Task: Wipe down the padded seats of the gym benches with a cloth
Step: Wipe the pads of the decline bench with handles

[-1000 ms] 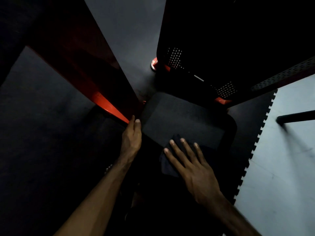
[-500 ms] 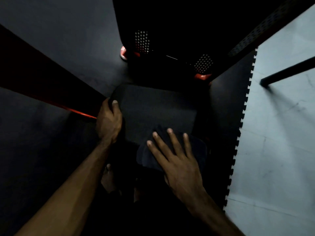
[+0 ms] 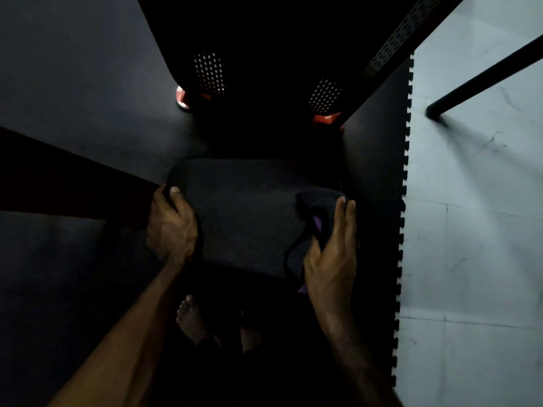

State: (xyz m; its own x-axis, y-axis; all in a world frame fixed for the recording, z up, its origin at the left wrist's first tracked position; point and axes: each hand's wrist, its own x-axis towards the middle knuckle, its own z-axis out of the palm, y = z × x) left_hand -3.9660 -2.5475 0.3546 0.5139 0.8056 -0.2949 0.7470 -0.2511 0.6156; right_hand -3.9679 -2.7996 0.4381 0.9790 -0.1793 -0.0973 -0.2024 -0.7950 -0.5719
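A black padded bench seat (image 3: pixel 249 218) lies below me in dim light. My left hand (image 3: pixel 172 227) grips the seat's left edge, thumb on top and fingers wrapped over the side. My right hand (image 3: pixel 333 254) holds a dark cloth (image 3: pixel 314 207) with a purple patch at the seat's right edge; the fingers point forward along the side and the thumb presses the bunched cloth against the pad. Part of the cloth hangs under the hand.
A dark bench backrest with perforated metal brackets (image 3: pixel 208 71) and red frame parts (image 3: pixel 183 98) rises ahead. Black interlocking floor mat (image 3: pixel 379 160) meets pale tiles (image 3: pixel 470 230) on the right. A black bar (image 3: pixel 482 80) crosses top right. My bare feet (image 3: pixel 191 318) stand below the seat.
My right hand slid the cloth from the seat's near middle to its right edge and turned onto its side. My left hand shifted to grip the left edge. The view swung.
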